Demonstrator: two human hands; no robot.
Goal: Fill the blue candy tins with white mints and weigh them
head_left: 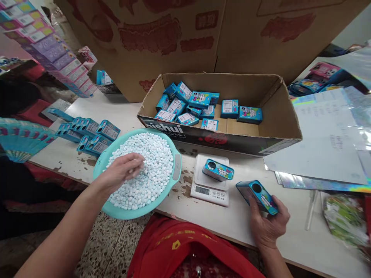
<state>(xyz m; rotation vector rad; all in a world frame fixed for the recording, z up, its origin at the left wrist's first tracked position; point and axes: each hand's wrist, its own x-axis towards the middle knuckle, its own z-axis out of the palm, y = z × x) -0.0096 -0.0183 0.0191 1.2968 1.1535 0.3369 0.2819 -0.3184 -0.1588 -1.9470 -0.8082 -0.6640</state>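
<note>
My left hand (123, 170) rests in a teal basin (176, 166) heaped with small white candies (153, 162), its fingers pinched together over some of them. My right hand (268, 222) grips a small blue candy box (257, 197) with a round hole in its end, held just above the table. Another blue box (218, 170) of the same kind lies on a small white digital scale (210, 189) between my two hands.
An open cardboard carton (278, 127) behind the scale holds several blue boxes. More blue boxes (87, 133) lie in rows at the left. Shiny sheets and white paper (324, 154) cover the right side. A big cardboard box (203, 34) stands behind.
</note>
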